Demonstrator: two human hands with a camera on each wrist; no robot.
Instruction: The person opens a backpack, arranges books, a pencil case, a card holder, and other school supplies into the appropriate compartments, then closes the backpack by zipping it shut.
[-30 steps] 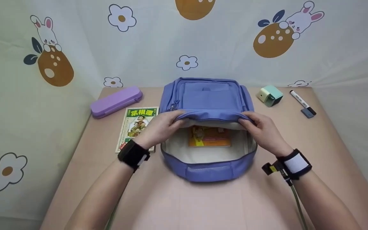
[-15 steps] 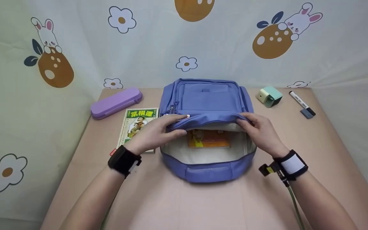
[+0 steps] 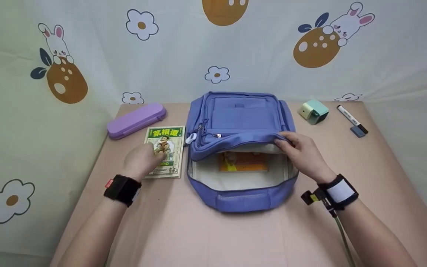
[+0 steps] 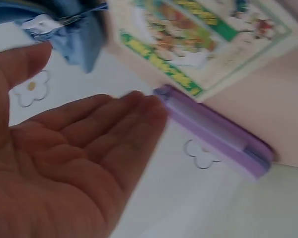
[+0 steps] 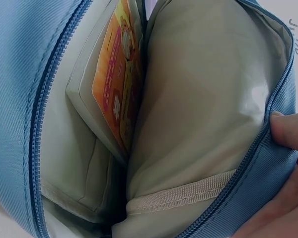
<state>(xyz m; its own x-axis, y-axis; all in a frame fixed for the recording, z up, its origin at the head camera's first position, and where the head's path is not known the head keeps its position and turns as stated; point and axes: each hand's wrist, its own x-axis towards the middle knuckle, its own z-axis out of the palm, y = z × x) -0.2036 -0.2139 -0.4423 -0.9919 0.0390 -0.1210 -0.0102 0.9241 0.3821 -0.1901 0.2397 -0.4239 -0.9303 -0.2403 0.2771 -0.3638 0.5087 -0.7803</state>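
the left hand (image 3: 143,161) has let go of the bag and shifted over the green-titled book (image 3: 172,163), hiding part of its left side in the head view. its grip is spread, the fingers straight and holding nothing; whether it touches the cover i cannot tell. the right hand (image 3: 304,154) has stayed put, its grip pinching the right end of the lifted flap (image 3: 235,141). so one hand alone now holds the mouth up, the flap's left end sagging, while the other is free at the book.

the backpack (image 3: 241,115) lies on the surface (image 3: 243,237), its mouth facing the person. its near wall is soft periwinkle cloth, bowed outward, with a zip edge round a pale lining. inside sits an orange book (image 3: 248,165), cover showing. the flap is creased, the pocketed front panel behind it fairly flat. the green-titled book lies just left of the bag, cream with cartoon figures. farther off are a purple case (image 3: 137,121), a mint block (image 3: 314,112) and a marker (image 3: 351,118).
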